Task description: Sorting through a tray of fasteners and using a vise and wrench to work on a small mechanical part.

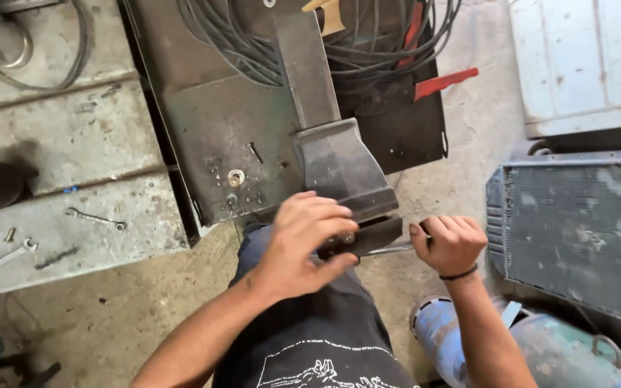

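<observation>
Nearest us, our left hand [303,241] curls over the front jaw of a dark bench vise [346,183], fingers bent and pressing a small metal piece [346,237] at the jaw's edge. Just to the right, our right hand [451,243] is a tight fist around the vise's thin steel handle bar [389,250], which pokes out toward the left hand. The vise sits on the near edge of a steel plate [210,129], with a washer [236,177] and a loose bolt [254,151] lying just beyond. Left on the grey bench [73,144] lie two wrenches [96,218]. Farther off, coiled cables [253,43] pile up.
</observation>
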